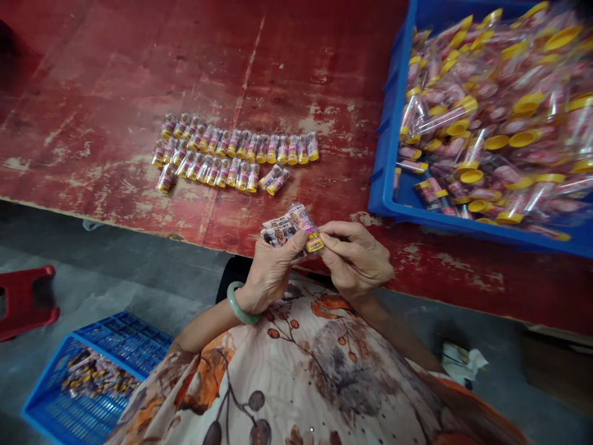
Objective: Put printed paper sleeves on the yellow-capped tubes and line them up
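My left hand (pixel 271 269), with a green bangle at the wrist, is closed around a small stack of printed paper labels (pixel 279 235). Its thumb also presses a small clear tube (pixel 303 222) with a pink print and a yellow end against the stack. My right hand (pixel 356 256) pinches at the yellow end of this tube; the exact contact is partly hidden by the fingers. Just beyond my hands, two similar tubes (pixel 275 179) lie side by side on the red table (pixel 347 167).
Two rows of yellow-ended tubes (pixel 234 145) lie on the worn table. At the right stands a blue bin (pixel 386 148) heaped with clear tubes. On the floor at the left are a blue basket (pixel 50 395) holding finished-looking tubes and a red stool (pixel 28 309).
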{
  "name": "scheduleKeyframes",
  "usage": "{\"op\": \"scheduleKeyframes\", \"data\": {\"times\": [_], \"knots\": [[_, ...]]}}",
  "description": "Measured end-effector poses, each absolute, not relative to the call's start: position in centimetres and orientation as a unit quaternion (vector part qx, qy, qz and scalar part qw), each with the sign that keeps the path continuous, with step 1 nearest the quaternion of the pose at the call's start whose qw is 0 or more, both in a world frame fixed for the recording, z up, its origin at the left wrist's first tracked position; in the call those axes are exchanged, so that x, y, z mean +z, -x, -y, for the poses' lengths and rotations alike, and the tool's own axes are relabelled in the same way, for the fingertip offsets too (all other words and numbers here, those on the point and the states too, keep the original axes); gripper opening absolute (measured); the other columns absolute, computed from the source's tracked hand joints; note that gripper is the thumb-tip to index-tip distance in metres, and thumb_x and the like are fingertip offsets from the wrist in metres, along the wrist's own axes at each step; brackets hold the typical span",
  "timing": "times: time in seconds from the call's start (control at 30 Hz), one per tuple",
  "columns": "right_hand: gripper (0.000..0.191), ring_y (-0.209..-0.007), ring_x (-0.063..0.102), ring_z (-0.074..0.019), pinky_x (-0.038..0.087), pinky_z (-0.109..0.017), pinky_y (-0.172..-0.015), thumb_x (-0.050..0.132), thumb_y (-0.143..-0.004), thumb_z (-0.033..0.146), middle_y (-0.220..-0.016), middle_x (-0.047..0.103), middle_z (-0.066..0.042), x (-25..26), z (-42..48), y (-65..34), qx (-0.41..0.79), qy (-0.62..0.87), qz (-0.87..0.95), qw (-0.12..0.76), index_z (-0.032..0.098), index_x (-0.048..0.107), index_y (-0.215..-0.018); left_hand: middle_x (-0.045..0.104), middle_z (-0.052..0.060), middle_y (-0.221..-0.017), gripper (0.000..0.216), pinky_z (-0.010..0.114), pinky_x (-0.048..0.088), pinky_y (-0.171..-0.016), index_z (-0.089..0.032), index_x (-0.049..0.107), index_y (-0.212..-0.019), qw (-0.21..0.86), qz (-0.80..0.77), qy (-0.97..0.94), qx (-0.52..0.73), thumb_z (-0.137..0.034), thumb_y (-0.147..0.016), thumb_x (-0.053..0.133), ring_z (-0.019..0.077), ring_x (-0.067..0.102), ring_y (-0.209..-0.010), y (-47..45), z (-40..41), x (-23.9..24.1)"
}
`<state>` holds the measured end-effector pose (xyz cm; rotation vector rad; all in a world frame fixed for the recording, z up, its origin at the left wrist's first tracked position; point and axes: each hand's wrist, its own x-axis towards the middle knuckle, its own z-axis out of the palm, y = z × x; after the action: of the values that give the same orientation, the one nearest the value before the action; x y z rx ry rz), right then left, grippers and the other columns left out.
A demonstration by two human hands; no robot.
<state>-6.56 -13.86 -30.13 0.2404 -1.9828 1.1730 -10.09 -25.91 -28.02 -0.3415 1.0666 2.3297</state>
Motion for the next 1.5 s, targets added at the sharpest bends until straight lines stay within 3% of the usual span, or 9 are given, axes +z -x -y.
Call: {"op": "scheduleKeyframes", "data": {"times": [0.6,1.03,1.5], "knots": [[0.025,-0.078,0.067,-0.0165,0.056,-0.027,-0.062,0.061,-0.083,0.006,-0.094,0.07,-0.004,-30.07,13.79,6.66,0.44,-0.1,0.791,0.412,0.025,0.071,-0.096,0.07,0.001,-0.08,0.035,0.028,0.051,-0.079,-0.016,0.07,-0.081,0.286,-0.404,0.151,0.855,-0.033,-0.058,0.088,0.0143,0.065,-0.074,10.35,25.95,-27.96],[0.031,-0.082,0.068,-0.0181,0.056,-0.029,-0.063,0.061,-0.08,0.001,-0.097,0.069,-0.005,-30.56,13.8,6.43,0.425,-0.115,0.799,0.41,0.023,0.07,-0.1,0.068,0.0,-0.076,0.029,0.027,0.051,-0.075,-0.015,0.068,-0.079,0.284,-0.412,0.141,0.854,-0.033,-0.063,0.086,0.0108,0.061,-0.066,10.25,26.11,-28.13],[0.034,-0.088,0.068,-0.0206,0.059,-0.031,-0.068,0.061,-0.079,-0.001,-0.101,0.068,-0.007,-30.87,13.96,6.05,0.404,-0.129,0.806,0.412,0.021,0.069,-0.103,0.068,0.001,-0.079,0.031,0.027,0.049,-0.074,-0.014,0.068,-0.082,0.298,-0.415,0.126,0.851,-0.034,-0.066,0.084,0.0127,0.062,-0.071,10.21,26.44,-28.08]]}}
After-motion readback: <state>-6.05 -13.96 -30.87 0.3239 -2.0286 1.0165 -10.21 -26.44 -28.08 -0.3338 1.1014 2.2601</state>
